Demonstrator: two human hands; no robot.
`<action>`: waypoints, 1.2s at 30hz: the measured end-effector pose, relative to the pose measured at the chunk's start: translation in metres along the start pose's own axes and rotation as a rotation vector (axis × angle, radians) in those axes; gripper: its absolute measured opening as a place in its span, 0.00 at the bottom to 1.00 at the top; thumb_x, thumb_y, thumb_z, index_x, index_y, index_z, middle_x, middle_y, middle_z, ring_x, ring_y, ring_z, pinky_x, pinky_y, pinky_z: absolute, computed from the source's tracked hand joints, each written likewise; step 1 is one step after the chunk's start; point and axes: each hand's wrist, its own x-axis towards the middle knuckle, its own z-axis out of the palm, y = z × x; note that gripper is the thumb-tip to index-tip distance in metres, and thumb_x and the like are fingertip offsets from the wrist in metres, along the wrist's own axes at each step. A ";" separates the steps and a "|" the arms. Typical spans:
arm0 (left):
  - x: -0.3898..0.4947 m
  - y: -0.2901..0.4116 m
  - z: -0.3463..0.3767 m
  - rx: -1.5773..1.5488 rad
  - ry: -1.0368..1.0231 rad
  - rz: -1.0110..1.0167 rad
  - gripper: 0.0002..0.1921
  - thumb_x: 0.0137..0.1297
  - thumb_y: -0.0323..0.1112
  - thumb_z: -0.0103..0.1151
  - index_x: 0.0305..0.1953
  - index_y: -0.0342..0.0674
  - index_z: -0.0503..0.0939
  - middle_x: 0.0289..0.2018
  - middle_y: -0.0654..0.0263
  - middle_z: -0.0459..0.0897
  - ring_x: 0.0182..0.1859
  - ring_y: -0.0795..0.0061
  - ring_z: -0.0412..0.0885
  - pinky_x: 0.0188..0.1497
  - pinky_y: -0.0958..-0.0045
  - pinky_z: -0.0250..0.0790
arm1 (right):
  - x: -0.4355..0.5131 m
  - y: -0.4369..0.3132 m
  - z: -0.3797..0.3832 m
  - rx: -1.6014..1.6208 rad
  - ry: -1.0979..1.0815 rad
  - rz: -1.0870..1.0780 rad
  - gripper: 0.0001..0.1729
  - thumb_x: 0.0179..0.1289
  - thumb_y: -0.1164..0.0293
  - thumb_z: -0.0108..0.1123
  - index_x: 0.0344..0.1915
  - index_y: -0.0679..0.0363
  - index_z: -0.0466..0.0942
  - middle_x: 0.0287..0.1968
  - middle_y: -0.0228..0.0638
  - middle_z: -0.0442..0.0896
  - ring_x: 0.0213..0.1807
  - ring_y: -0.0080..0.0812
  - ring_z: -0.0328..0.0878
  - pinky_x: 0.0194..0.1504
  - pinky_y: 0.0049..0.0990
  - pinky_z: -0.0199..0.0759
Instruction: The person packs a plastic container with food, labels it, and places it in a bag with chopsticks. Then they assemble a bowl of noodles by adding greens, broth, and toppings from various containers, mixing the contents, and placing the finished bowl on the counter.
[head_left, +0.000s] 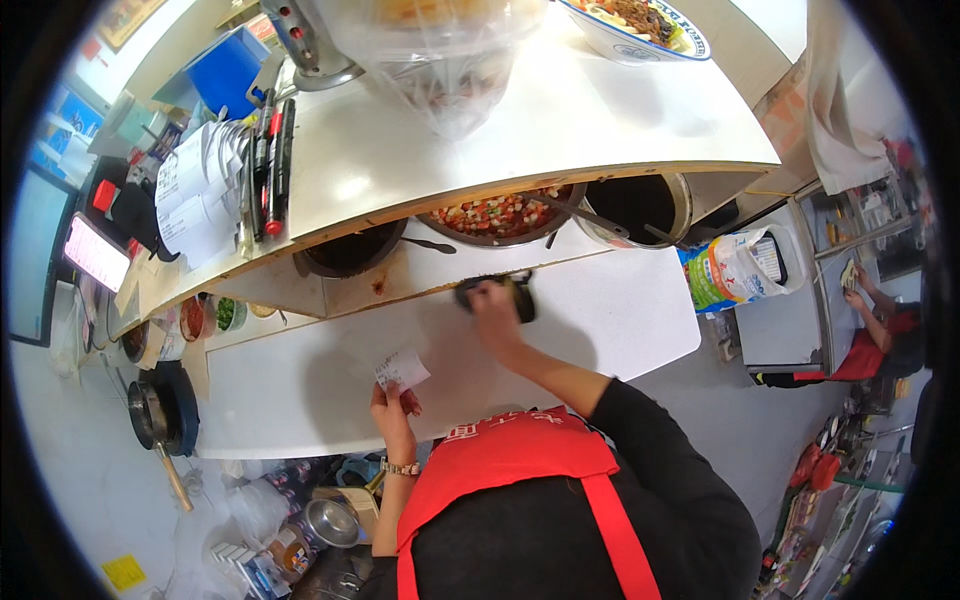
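Observation:
My left hand (394, 411) holds a small printed paper slip (402, 370) above the white counter (262, 375). Farther forward and to the right, my right hand (491, 304) is on a dark, blurred object (523, 296) at the counter's back edge; its kind cannot be told. Beyond that, under the shelf, are a steel bowl of diced red and white food (495, 217), a bowl of dark sauce (352, 251) and a pot of dark liquid (634, 206). A ladle (577, 214) lies across the rims of the diced food bowl and the pot.
The raised white shelf (480, 161) carries markers (277, 165), paper slips (199, 191), a plastic bag (450, 82) and a noodle bowl (637, 37). A phone (96, 251) is at left, beside a monitor. Pans (154, 412) hang at lower left. Another person's hands (855, 292) are at far right.

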 end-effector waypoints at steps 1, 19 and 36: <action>-0.002 0.001 -0.002 0.016 0.025 -0.010 0.09 0.70 0.37 0.47 0.37 0.38 0.69 0.19 0.68 0.72 0.17 0.81 0.69 0.18 0.79 0.61 | 0.003 -0.026 0.016 0.334 0.020 0.094 0.17 0.51 0.74 0.59 0.44 0.63 0.75 0.46 0.44 0.73 0.50 0.47 0.70 0.52 0.37 0.65; 0.006 0.004 -0.013 -0.008 0.059 0.004 0.08 0.70 0.36 0.45 0.38 0.38 0.70 0.19 0.68 0.72 0.19 0.80 0.69 0.19 0.79 0.62 | 0.062 -0.061 -0.016 0.140 0.105 -0.261 0.26 0.52 0.72 0.57 0.54 0.60 0.71 0.54 0.43 0.69 0.56 0.43 0.65 0.54 0.40 0.60; 0.104 -0.026 0.084 0.136 -0.447 -0.032 0.10 0.72 0.37 0.43 0.43 0.37 0.70 0.27 0.61 0.80 0.21 0.75 0.78 0.21 0.78 0.71 | -0.084 0.134 -0.111 -0.123 0.257 0.044 0.19 0.45 0.78 0.56 0.41 0.54 0.79 0.44 0.36 0.79 0.46 0.42 0.73 0.49 0.39 0.64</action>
